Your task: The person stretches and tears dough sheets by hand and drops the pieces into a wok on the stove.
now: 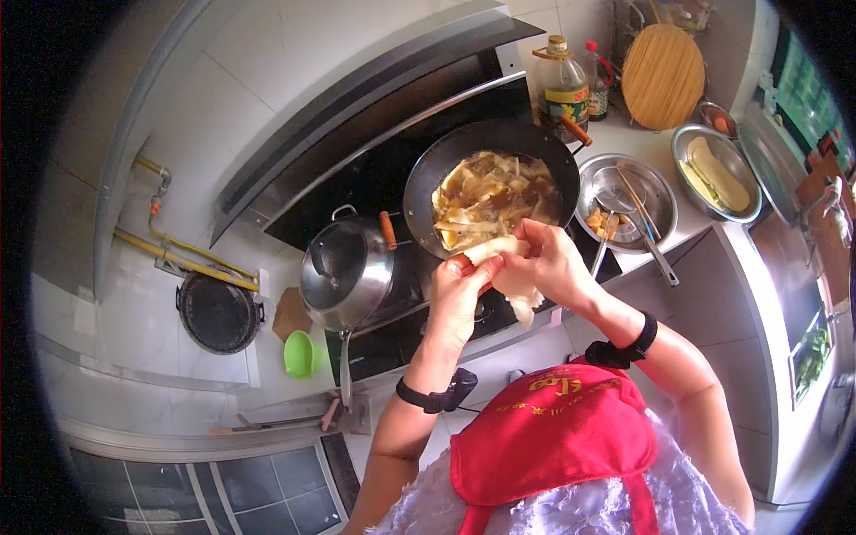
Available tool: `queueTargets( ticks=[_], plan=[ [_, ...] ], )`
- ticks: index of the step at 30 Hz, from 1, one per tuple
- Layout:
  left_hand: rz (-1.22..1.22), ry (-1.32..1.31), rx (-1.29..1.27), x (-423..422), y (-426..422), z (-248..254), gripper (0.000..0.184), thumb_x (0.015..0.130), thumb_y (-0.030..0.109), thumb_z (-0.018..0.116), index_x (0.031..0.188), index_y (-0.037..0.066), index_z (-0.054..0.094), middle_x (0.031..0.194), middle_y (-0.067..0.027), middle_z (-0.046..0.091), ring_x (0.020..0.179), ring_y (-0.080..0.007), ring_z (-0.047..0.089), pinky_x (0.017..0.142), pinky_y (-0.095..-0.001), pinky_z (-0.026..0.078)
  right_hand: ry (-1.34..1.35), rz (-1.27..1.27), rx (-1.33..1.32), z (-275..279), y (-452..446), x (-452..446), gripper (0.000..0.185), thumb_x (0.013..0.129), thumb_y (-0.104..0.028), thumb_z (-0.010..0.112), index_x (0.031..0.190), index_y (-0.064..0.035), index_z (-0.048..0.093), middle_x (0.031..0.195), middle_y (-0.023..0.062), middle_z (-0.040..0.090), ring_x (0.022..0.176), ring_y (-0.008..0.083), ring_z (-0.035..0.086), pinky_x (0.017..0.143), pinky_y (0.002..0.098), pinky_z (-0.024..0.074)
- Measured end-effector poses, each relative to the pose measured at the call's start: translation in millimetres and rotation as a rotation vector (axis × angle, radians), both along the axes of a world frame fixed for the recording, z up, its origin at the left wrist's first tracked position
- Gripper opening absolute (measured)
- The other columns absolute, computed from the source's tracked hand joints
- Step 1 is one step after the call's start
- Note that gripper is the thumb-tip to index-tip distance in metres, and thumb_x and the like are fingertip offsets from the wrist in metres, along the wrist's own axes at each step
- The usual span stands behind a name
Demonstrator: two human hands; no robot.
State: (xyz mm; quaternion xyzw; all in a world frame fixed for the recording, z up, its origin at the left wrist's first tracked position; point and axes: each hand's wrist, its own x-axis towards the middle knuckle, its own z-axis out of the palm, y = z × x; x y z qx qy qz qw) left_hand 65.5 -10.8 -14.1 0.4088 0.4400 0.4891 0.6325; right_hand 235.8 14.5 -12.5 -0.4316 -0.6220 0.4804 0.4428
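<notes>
Both hands meet at the near rim of a dark wok (419, 192), gripping one pale, floppy sheet of dough (519, 283). My left hand (456, 294) is closed with thumb and fingers pinching the sheet's left end. Closed as well, my right hand (555, 263) pinches it further right, and a ragged flap hangs below those fingers. Inside the wok, brownish broth holds many pale flat pieces (486, 192) and some chunks. The wok has orange-brown handles (576, 132).
Left of the wok stands a lidded steel pan (348, 272) with its long handle toward me. A green bowl (303, 355) sits nearby. On the right are a steel bowl (660, 192) with utensils, a basin (753, 201) with dough sheets, an oil bottle (562, 85) and a round wooden board (662, 76).
</notes>
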Motion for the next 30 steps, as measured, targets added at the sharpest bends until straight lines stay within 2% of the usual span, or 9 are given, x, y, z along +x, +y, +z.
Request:
queueTargets(
  ticks=[2, 6, 8, 10, 13, 17, 26, 29, 30],
  plan=[
    [-0.014, -0.008, -0.043, -1.5, -4.1, 1.7, 0.025, 0.092, 0.013, 0.065, 0.116, 0.005, 0.064, 0.108, -0.0031, 0.067, 0.095, -0.0115, 0.062, 0.084, -0.0271, 0.050, -0.066, -0.037, 0.069, -2.6, 0.6, 1.2, 0.024, 0.076, -0.020, 0.070, 0.085, 0.0005, 0.061, 0.064, 0.0114, 0.062, 0.062, 0.0111, 0.060, 0.057, 0.0305, 0.0488],
    [-0.193, -0.172, -0.074, -20.0, -4.9, -6.3, 0.021, 0.093, 0.014, 0.063, 0.112, 0.005, 0.064, 0.107, -0.0028, 0.066, 0.097, -0.0131, 0.061, 0.087, -0.0293, 0.047, -0.067, -0.017, 0.015, -1.8, 19.1, 16.3, 0.012, 0.082, -0.011, 0.065, 0.084, -0.0009, 0.058, 0.070, 0.0008, 0.061, 0.067, 0.0055, 0.057, 0.057, 0.0229, 0.0459],
    [-0.353, -0.311, 0.003, -33.0, -4.0, -3.0, 0.021, 0.093, 0.015, 0.063, 0.112, 0.005, 0.063, 0.108, -0.0034, 0.066, 0.099, -0.0152, 0.061, 0.090, -0.0321, 0.046, 0.174, 0.091, -0.174, 1.0, 32.5, 30.2, 0.009, 0.085, -0.009, 0.063, 0.089, -0.0032, 0.057, 0.080, 0.0005, 0.061, 0.075, 0.0070, 0.061, 0.065, 0.0228, 0.0496],
    [-0.224, -0.324, -0.061, -39.5, -6.1, 17.1, 0.022, 0.094, 0.016, 0.061, 0.114, 0.006, 0.062, 0.112, -0.0068, 0.065, 0.104, -0.0194, 0.060, 0.093, -0.0365, 0.047, 0.372, 0.182, -0.404, 10.1, 41.8, 43.7, 0.009, 0.088, -0.008, 0.062, 0.095, -0.0067, 0.057, 0.089, 0.0001, 0.060, 0.082, 0.0093, 0.063, 0.072, 0.0237, 0.0528],
    [-0.075, -0.418, -0.050, -56.1, 0.4, 35.4, 0.021, 0.096, 0.018, 0.057, 0.113, 0.006, 0.060, 0.118, -0.0096, 0.063, 0.111, -0.0220, 0.058, 0.096, -0.0400, 0.047, 0.475, 0.085, -0.454, 8.9, 56.0, 56.4, 0.009, 0.089, -0.011, 0.063, 0.095, -0.0100, 0.056, 0.089, 0.0000, 0.062, 0.083, 0.0083, 0.063, 0.072, 0.0226, 0.0538],
    [-0.075, -0.129, -0.008, -75.1, 22.9, 56.3, 0.015, 0.098, 0.016, 0.053, 0.110, 0.009, 0.058, 0.115, -0.0077, 0.064, 0.103, -0.0193, 0.061, 0.088, -0.0374, 0.051, 0.279, 0.062, -0.497, 20.0, 70.3, 67.5, 0.009, 0.090, -0.012, 0.062, 0.097, -0.0110, 0.057, 0.089, -0.0022, 0.060, 0.080, 0.0058, 0.061, 0.069, 0.0203, 0.0536],
    [-0.020, 0.171, 0.067, -94.1, 79.9, 62.1, 0.014, 0.098, 0.014, 0.052, 0.110, 0.009, 0.057, 0.101, -0.0032, 0.063, 0.092, -0.0141, 0.061, 0.080, -0.0334, 0.053, 0.543, -0.038, -0.380, 0.1, 135.5, 61.7, 0.020, 0.086, -0.002, 0.065, 0.105, -0.0021, 0.058, 0.092, 0.0086, 0.063, 0.082, 0.0174, 0.066, 0.074, 0.0264, 0.0581],
    [-0.027, 0.262, 0.057, -91.1, 94.9, 60.5, 0.014, 0.096, 0.010, 0.053, 0.110, 0.009, 0.056, 0.100, -0.0034, 0.063, 0.090, -0.0152, 0.061, 0.077, -0.0349, 0.054, 0.349, 0.149, -0.419, -27.0, 169.4, 64.2, 0.018, 0.085, 0.003, 0.062, 0.103, -0.0010, 0.060, 0.102, 0.0074, 0.061, 0.093, 0.0165, 0.065, 0.083, 0.0254, 0.0554],
    [-0.029, 0.286, 0.048, -88.5, 98.9, 59.1, 0.015, 0.095, 0.010, 0.053, 0.110, 0.009, 0.055, 0.100, -0.0039, 0.063, 0.090, -0.0156, 0.061, 0.077, -0.0353, 0.054, 0.187, 0.158, -0.315, -33.5, 172.9, 61.2, 0.019, 0.083, 0.004, 0.062, 0.102, 0.0007, 0.062, 0.103, 0.0084, 0.061, 0.093, 0.0170, 0.065, 0.083, 0.0258, 0.0555]
  ],
)
